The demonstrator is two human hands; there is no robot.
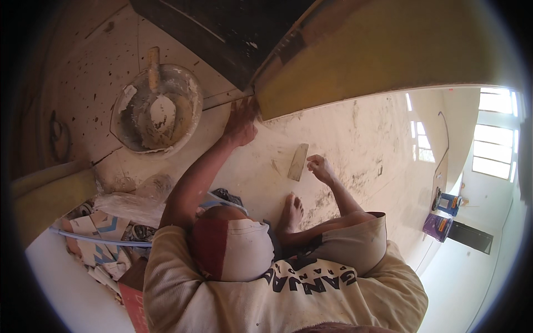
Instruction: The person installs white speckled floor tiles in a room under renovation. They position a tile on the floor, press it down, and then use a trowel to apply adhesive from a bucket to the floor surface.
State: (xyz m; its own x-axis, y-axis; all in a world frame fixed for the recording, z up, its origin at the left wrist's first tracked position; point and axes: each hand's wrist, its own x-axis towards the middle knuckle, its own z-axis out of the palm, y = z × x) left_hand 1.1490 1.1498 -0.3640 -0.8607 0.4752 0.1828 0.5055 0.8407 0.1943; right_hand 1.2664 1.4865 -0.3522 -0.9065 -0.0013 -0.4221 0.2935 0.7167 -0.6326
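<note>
My left hand (241,126) reaches forward to the corner where the yellowish wall edge (264,102) meets the floor. Its fingers are stretched out, and their tips lie close to that edge. To its left stands a plaster-smeared bucket (189,119). A trowel (154,77) with a wooden handle rests in it, pale paste on its blade. My right hand (321,168) is above the floor with its fingers curled in; whatever they hold, if anything, is hidden. Just left of those fingers is a flat, pale rectangular strip (298,162); I cannot tell whether they touch.
A dark panel (222,33) stands ahead. Crumpled clear plastic (133,202), broken patterned tiles (102,233) and a bluish hose (100,237) are at the left. Blue (448,204) and purple (437,226) containers stand far right. My bare foot (291,212) is on the stained floor (355,161).
</note>
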